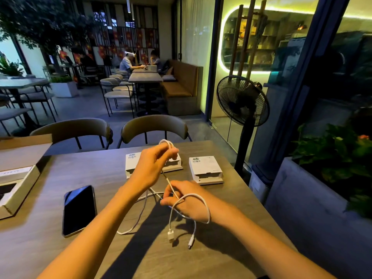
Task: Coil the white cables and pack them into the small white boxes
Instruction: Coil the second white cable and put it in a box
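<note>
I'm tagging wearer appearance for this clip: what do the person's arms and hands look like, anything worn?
Both forearms are bare as far as the frame shows, with no sleeves in view. The left hand and right hand show no gloves, rings or watch, and the fingers are bare.

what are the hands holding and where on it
Both hold a white cable: the left hand grips its coiled end, the right hand pinches the strand lower down.
</note>
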### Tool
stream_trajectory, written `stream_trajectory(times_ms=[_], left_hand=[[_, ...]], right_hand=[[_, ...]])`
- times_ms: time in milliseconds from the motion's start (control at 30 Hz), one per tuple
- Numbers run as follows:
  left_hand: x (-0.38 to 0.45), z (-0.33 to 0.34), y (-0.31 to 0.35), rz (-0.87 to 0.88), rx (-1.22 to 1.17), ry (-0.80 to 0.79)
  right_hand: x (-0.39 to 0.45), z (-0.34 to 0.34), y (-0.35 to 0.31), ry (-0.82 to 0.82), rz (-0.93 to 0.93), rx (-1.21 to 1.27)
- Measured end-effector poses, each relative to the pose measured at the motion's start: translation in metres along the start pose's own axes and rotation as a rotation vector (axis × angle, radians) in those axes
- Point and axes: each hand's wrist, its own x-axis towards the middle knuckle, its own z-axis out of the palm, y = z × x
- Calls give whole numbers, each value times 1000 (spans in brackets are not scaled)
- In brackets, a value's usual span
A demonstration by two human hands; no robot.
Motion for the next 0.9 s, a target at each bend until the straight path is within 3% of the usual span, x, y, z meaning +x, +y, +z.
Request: stream_trajectory(times_ms=[133, 233, 433, 500, 600, 667, 733, 800, 900], left_hand=[[-12, 6, -7, 2, 409, -158], [-19, 9, -2, -34, 439, -225], [-10, 5, 17, -208, -48, -368], [-8, 2, 25, -271, -115, -438], [-9, -3, 28, -326, -48, -505], [-11, -7, 22, -355, -121, -595], [-14, -7, 12, -386, -449, -656], [-17, -7, 7, -481, -799, -594], [-17, -3, 10, -519, -1093, -483]], right_hand=[[-1, -25, 5, 79, -51, -222], [-5, -55, 13, 184, -113, -342], [-11, -68, 26, 334, -295, -725], [-11, -65, 29, 327, -286, -781], [-16, -64, 30, 257, -155, -637], [-20, -67, 31, 136, -94, -292], [-22, -68, 27, -106, -4, 21], [-23, -69, 25, -268, 70, 158], [-20, -66, 27, -165, 110, 319]])
